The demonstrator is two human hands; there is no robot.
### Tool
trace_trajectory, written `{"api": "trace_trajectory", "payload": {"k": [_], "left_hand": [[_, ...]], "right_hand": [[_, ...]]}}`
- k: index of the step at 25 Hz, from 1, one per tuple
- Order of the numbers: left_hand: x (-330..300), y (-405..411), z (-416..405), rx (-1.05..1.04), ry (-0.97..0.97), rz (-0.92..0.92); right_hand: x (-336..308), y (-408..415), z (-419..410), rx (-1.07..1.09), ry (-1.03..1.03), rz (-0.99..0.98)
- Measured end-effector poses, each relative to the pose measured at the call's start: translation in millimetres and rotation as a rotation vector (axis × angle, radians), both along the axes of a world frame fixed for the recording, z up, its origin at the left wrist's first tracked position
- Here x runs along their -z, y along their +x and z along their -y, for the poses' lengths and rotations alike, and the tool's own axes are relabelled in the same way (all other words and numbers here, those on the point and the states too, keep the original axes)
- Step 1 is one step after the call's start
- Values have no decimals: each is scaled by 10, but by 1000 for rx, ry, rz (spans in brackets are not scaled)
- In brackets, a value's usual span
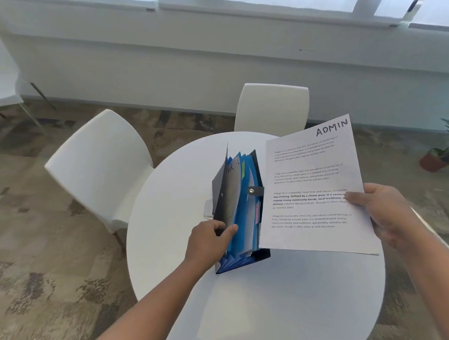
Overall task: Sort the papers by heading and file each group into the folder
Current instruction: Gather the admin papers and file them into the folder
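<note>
Table [254,313], round and white, carries an expanding folder [244,216] standing upright at its middle, blue pockets fanned apart. Two white chairs [98,173] stand behind it, and a potted plant [440,157] sits on the floor at right. Right hand [388,211] grasps a paper [312,190] headed "ADMIN" at its right edge, thumb on top, the sheet's left edge touching the folder. Left hand [209,237] grips the folder's dark front flap, pulling a pocket apart. A sheet inside appears marked "HR", though blurred.
</note>
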State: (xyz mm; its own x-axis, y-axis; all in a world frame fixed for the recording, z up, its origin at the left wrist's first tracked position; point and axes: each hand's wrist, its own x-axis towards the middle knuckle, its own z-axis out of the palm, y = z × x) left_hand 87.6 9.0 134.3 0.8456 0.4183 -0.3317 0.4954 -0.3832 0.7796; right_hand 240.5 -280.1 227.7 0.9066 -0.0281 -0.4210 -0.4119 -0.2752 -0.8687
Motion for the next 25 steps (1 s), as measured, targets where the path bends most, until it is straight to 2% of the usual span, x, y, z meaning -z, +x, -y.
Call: {"api": "trace_trajectory", "payload": {"k": [4, 10, 13, 18, 25], "left_hand": [[50, 13, 5, 2, 56, -4], [131, 41, 59, -53, -60, -4], [139, 63, 82, -53, -89, -3], [175, 78, 83, -48, -121, -13], [211, 83, 48, -51, -116, -12]], "right_hand": [[-134, -54, -41, 10, 4, 34], [-145, -156, -378, -59, -53, 112], [-123, -213, -628, -114, -193, 214], [-96, -261, -962, -279, -559, 396], [73, -232, -1313, -400, -744, 319]]}}
